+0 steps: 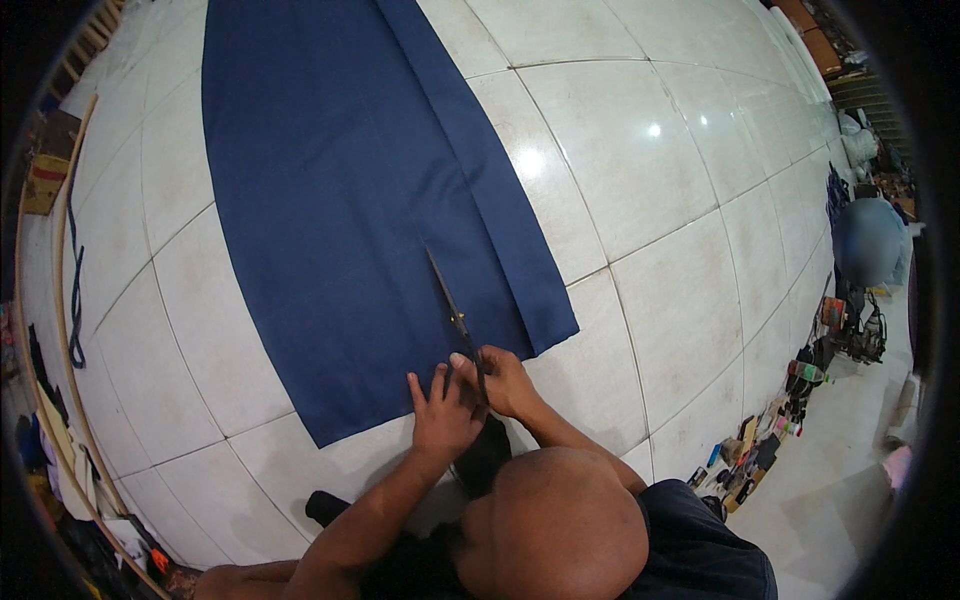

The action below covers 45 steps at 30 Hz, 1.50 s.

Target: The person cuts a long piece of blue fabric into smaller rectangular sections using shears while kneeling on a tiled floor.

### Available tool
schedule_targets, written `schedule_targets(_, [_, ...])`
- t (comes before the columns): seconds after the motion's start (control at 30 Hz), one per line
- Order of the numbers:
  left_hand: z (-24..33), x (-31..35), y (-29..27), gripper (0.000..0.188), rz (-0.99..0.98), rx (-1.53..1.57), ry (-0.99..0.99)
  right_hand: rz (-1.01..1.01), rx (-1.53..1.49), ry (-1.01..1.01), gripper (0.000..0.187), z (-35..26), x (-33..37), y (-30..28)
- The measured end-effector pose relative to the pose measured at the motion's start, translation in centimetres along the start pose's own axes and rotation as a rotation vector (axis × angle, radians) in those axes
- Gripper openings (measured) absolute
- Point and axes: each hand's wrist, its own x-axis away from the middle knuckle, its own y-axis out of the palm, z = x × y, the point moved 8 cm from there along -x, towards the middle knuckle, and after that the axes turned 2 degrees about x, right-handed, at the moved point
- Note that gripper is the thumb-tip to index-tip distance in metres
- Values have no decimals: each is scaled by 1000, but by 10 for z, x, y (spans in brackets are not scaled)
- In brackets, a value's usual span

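Note:
A long piece of navy blue cloth lies spread on the tiles, with a folded strip running down its right side. Around the handles of large dark scissors, my right hand is closed near the cloth's near edge. The scissors' narrow blade points away from me over the cloth; whether a second blade lies beneath cannot be made out. My left hand rests at the near edge just left of the handles, fingers spread, some of them close to the scissors.
White floor tiles surround the cloth. Along the left stand long wooden strips and a blue cord. Small tools and boxes line the right side, where another person in light blue is seen.

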Motion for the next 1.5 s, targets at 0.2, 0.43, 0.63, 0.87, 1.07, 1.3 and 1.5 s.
schedule_targets(0.2, [-1,-1,3,63,-36,33,-12,13,28,-29,55,-6,-12,0])
schedule_targets(0.43, [1,1,5,62,9,-20,1,35,41,-61,57,-19,-26,1])
schedule_targets(0.63, [5,-1,-4,56,-20,-14,-2,36,38,-53,61,-31,-36,-1])
schedule_targets(0.87, [8,1,-7,54,18,-73,-26,-5,86,-6,71,-50,-45,-1])
schedule_targets(1.07, [9,0,-5,59,-73,-79,-49,-17,71,28,72,-52,-60,2])
schedule_targets(1.3, [7,0,-1,65,-72,-25,-46,-18,27,-42,70,-77,-76,2])
schedule_targets(1.5, [8,1,2,66,-111,-43,-64,-30,-31,-43,67,-88,-87,2])
